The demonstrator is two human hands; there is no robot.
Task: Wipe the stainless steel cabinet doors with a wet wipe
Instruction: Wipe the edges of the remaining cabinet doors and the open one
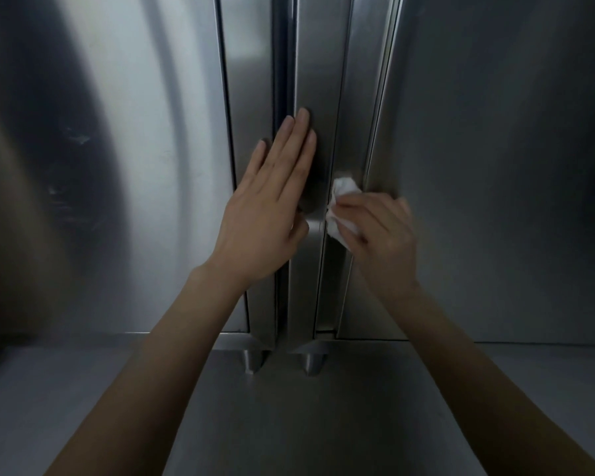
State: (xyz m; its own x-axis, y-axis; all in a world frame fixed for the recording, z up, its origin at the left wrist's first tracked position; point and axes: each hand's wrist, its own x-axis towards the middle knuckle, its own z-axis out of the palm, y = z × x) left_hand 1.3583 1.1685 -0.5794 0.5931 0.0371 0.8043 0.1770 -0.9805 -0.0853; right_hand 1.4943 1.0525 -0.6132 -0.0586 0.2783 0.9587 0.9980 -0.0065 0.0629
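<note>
my left hand (265,214) lies flat, fingers straight and together, on the brushed stainless steel cabinet doors (152,166) at their centre seam. my right hand (378,231) pinches a crumpled white wet wipe (340,207) against the right door's handle strip.

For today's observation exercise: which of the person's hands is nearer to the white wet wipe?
Right. The right hand grips the wet wipe, pressing it against the door edge. The left hand lies flat and open on the neighbouring vertical handle strip, to the wipe's left, not touching it.
</note>
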